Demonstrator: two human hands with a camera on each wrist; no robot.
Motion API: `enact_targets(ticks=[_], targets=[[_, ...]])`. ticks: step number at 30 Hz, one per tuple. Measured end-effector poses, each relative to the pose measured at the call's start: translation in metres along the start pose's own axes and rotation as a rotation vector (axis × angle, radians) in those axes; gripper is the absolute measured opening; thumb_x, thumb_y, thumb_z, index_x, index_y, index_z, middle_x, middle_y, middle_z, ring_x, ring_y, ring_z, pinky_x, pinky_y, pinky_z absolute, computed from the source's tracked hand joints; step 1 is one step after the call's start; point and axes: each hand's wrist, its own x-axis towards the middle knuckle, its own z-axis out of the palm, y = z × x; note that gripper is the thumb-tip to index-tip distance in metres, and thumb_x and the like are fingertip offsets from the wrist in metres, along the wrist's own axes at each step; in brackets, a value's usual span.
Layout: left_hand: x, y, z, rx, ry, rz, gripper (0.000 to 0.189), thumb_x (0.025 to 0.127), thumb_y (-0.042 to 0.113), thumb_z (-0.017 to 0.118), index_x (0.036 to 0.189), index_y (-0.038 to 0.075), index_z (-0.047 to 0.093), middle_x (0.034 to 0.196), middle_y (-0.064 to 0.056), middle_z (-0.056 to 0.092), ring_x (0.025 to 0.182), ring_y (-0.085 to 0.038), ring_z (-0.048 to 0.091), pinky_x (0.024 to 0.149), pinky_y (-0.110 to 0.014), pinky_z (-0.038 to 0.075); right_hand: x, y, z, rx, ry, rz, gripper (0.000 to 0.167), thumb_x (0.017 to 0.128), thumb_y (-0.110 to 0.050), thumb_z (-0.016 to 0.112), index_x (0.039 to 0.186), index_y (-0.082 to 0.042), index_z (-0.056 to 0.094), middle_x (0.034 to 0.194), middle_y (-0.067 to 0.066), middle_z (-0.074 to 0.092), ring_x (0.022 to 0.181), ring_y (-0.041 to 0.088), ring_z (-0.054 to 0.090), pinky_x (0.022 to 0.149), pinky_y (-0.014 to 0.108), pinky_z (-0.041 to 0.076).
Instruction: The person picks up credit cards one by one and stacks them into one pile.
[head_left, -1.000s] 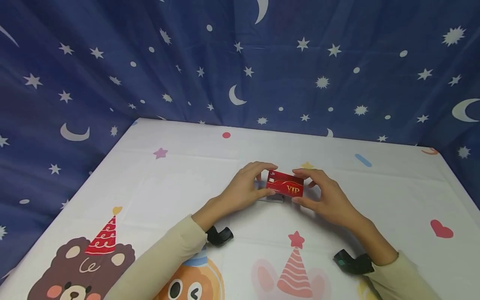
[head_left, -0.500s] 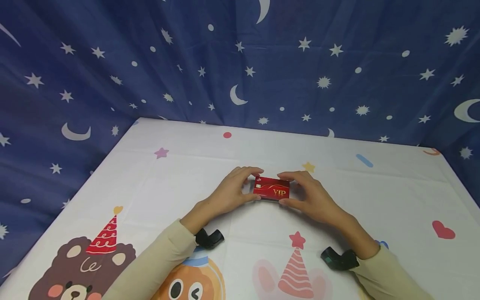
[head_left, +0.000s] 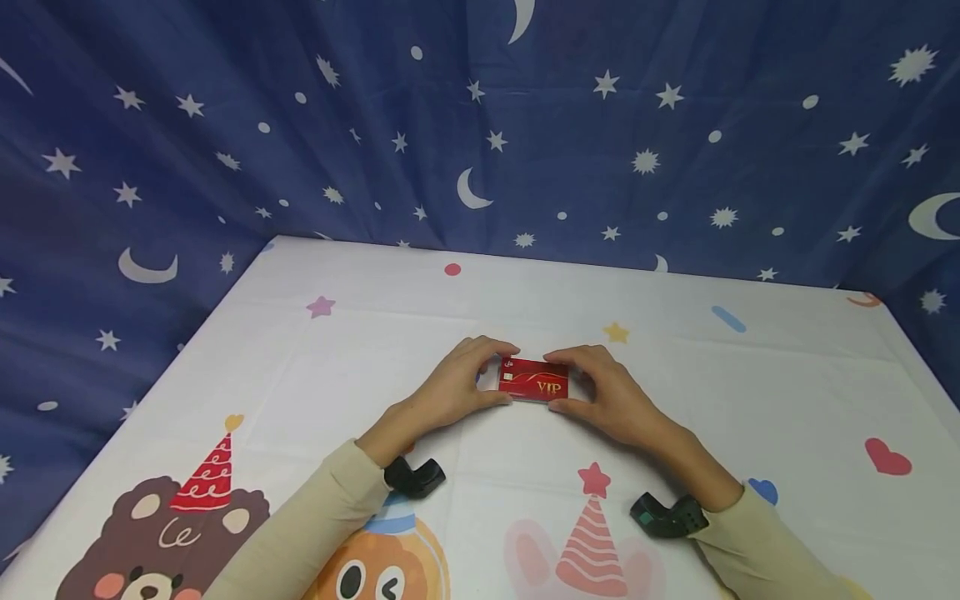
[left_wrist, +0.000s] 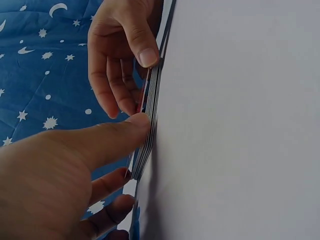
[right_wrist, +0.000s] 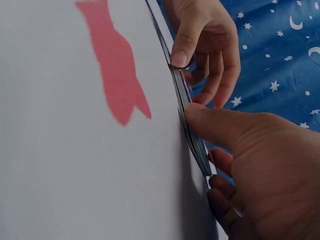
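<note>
A red card [head_left: 532, 380] with gold "VIP" lettering lies at the table's centre in the head view. Beneath it, the wrist views show a thin stack of cards [left_wrist: 153, 95], seen edge-on and resting on the table. My left hand [head_left: 453, 387] pinches the red card's left end, thumb on the near edge and fingers at the far edge. At the right end, my right hand [head_left: 611, 398] pinches it the same way. Both thumbs also lie along the near edge of the stack [right_wrist: 184, 107]. Most of the stack is hidden from above.
A white tablecloth [head_left: 360, 350] with printed cartoon animals and shapes covers the table. Behind it hangs a dark blue curtain [head_left: 570, 125] with stars and moons. Black wrist cameras [head_left: 667, 517] sit below both wrists.
Both hands have brought the red card left and down onto the stack, which showed partly beneath it earlier. The card now lies flatter and lined up with the stack.
</note>
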Motion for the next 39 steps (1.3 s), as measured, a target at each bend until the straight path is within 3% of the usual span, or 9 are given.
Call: enact_targets(ticks=[18, 32, 39], targets=[[0.0003, -0.0023, -0.0012, -0.005, -0.025, -0.011, 0.059, 0.078, 0.020, 0.081, 0.131, 0.017, 0.054, 0.121, -0.001, 0.054, 0.094, -0.015, 0.048, 0.078, -0.029, 0.045, 0.0015, 0.0002, 0.0004, -0.029, -0.014, 0.031, 0.065, 0.073, -0.017, 0.084, 0.131, -0.016, 0.055, 0.128, 0.005, 0.054, 0.115, 0.024, 0.045, 0.087, 0.042, 0.048], [-0.0016, -0.0054, 0.0016, -0.020, -0.036, -0.007, 0.063, 0.078, 0.018, 0.080, 0.135, 0.016, 0.051, 0.120, -0.003, 0.053, 0.094, -0.016, 0.048, 0.075, -0.027, 0.045, -0.0008, 0.0027, 0.0045, -0.038, -0.014, 0.057, 0.065, 0.074, -0.019, 0.084, 0.132, -0.017, 0.054, 0.128, 0.005, 0.053, 0.117, 0.025, 0.044, 0.088, 0.042, 0.049], [-0.0018, -0.0037, 0.0015, -0.003, -0.042, -0.019, 0.069, 0.077, 0.020, 0.081, 0.137, 0.016, 0.048, 0.110, -0.003, 0.052, 0.097, -0.017, 0.048, 0.083, -0.033, 0.044, -0.0006, 0.0010, 0.0040, -0.041, 0.006, 0.042, 0.066, 0.073, -0.018, 0.085, 0.131, -0.015, 0.054, 0.126, 0.006, 0.052, 0.097, 0.019, 0.050, 0.076, 0.035, 0.051]])
